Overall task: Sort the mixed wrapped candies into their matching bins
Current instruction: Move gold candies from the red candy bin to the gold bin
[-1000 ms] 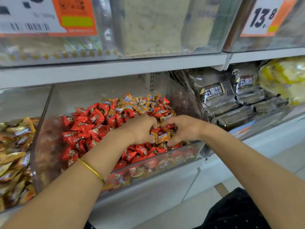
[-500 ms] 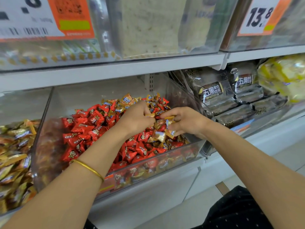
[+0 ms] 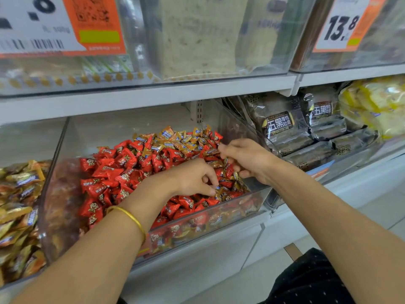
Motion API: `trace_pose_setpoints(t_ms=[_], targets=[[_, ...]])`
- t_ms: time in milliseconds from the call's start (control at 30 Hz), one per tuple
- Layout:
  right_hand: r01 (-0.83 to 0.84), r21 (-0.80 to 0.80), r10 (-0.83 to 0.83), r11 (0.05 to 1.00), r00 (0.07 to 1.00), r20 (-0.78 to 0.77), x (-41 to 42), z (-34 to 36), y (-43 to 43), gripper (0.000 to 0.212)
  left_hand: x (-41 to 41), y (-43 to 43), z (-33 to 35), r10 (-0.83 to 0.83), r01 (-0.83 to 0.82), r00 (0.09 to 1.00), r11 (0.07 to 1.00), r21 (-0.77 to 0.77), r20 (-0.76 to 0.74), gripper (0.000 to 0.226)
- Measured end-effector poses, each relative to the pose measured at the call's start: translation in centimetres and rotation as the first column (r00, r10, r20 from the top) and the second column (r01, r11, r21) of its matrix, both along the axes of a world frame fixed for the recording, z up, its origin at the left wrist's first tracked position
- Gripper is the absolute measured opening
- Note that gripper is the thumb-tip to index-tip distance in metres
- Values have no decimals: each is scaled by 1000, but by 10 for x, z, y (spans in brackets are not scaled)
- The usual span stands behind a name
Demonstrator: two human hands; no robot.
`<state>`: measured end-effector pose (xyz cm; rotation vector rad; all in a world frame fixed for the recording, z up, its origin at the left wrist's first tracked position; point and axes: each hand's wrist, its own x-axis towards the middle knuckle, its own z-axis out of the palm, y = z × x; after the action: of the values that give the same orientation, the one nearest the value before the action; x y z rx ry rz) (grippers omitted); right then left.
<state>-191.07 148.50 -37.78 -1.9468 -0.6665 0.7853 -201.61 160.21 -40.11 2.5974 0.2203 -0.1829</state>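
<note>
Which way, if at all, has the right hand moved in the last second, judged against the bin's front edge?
Yes. The right hand has gone back and to the right, away from the clear bin's front edge and from the left hand, toward the gold candies at the rear.

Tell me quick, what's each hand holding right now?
Left hand: fingers pinched on a gold candy at the front of the middle bin.
Right hand: fingers curled over gold candies; whether it grips any cannot be told.
</note>
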Motion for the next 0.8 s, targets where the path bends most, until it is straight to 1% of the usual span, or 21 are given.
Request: trace_pose_setpoints(t_ms=[33,133,167,233,300,333,400,433,500,533,600,633,700,733,767,800], targets=[[-59,-36,61,998,996,71,0,0,-2,21,1,1,-2,-12,12,1000,1000,11,5,27],[-225,-178,259,958,945,200,-2,5,-11,9,1,1,-5,-30,29,999,998,62,24,20],[-261,-230,315,938,917,244,-2,8,-13,10,1,2,-5,-20,18,999,998,65,32,17],[-303,-316,402,899,859,318,-2,14,-17,10,-1,5,-2,31,-33,998,999,33,61,22],[-350,-393,480,850,822,307,-3,20,-21,11,-3,9,4,114,-108,984,993,-51,139,26],[-386,-433,529,814,801,279,-3,22,-22,13,-3,11,6,171,-150,968,981,-122,182,26],[-446,-526,629,724,740,238,-4,24,-22,15,-4,11,11,305,-222,925,917,-331,225,23],[-466,-557,667,687,709,229,-5,24,-22,16,-4,10,12,378,-255,901,858,-447,213,20],[-501,-578,709,644,674,205,-4,24,-23,17,-3,8,15,516,-323,848,685,-653,122,22],[-525,-566,716,635,674,179,-3,24,-24,19,-3,7,17,564,-342,824,574,-744,56,24],[-573,-519,721,635,681,131,-4,26,-27,21,-4,6,22,613,-338,786,308,-889,-87,14],[-592,-494,721,637,685,109,-5,27,-27,21,-5,6,24,613,-333,771,158,-930,-172,8],[-622,-457,720,635,692,59,-5,26,-29,24,-7,6,27,556,-319,760,-131,-939,-336,5],[-631,-448,720,633,693,40,-5,25,-29,25,-7,7,27,519,-313,757,-245,-918,-397,8],[-639,-435,717,634,697,22,-5,25,-30,28,-7,8,26,488,-310,754,-327,-893,-441,12],[-646,-422,714,636,700,3,-5,24,-31,32,-7,8,25,469,-311,747,-380,-871,-471,16]])
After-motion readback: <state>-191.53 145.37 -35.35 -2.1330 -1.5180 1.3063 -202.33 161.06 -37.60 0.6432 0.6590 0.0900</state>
